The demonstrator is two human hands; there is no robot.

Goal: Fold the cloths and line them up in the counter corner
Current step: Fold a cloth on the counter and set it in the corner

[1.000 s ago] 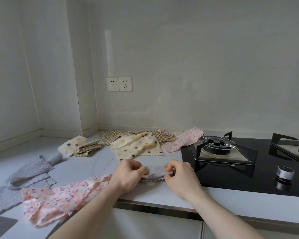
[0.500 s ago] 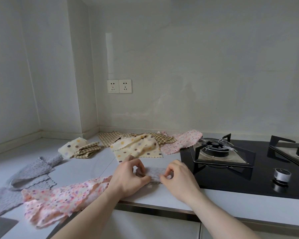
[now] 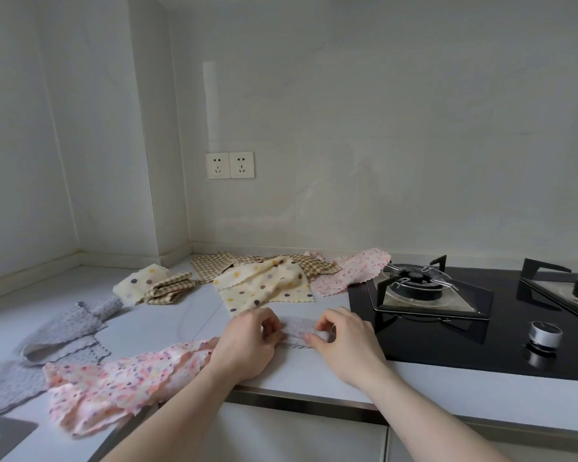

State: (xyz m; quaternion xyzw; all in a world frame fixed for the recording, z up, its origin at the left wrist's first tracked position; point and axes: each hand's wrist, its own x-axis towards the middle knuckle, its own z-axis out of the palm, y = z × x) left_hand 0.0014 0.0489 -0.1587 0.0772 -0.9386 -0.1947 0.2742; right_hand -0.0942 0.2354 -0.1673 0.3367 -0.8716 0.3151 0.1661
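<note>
Both the left hand and right hand pinch a small grey cloth, half folded, on the worktop at lower centre, while the other cloths seem unfolded and the corner row not yet made.

On the tabletop, the left grip and right grip pinch a small folded cloth lying between them. Behind the grips a heap of cloths lies against the wall, under the sockets. Just right of the right grip sits the hob, a knob on it. A long cloth trails left from under the left grip. Farther left lie more cloths; two folded ones sit behind those, near the corner.
</note>
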